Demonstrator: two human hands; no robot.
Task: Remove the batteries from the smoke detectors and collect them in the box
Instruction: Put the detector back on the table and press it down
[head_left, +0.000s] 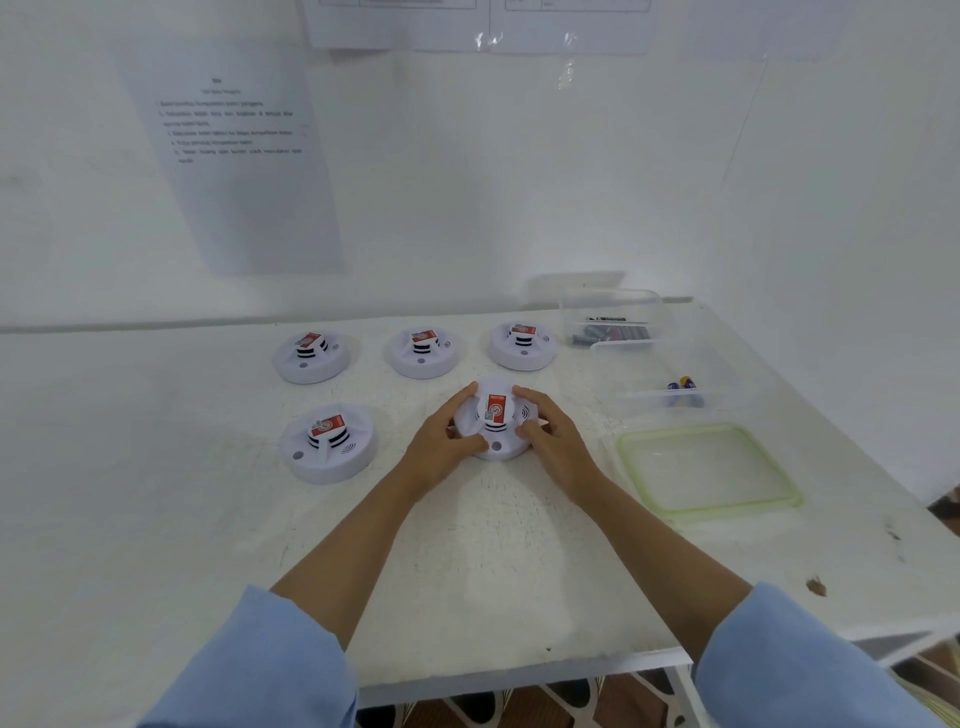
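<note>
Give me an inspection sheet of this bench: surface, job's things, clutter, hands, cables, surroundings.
Surface: white table, paint chipped and marked.
Job's things: near detector upright on the table; four other detectors stand apart, untouched; near box holds batteries; far box holds more.
Clutter: green-rimmed lid flat beside near box.
Hands: left hand and right hand both grip near detector.
Cables: nothing seen.
Surroundings: white walls, taped papers.

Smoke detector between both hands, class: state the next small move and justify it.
Probably lift and turn the smoke detector over. The left hand and right hand grip its sides, it sits label-up on the table, and no battery shows on it. The open box holds batteries.
</note>
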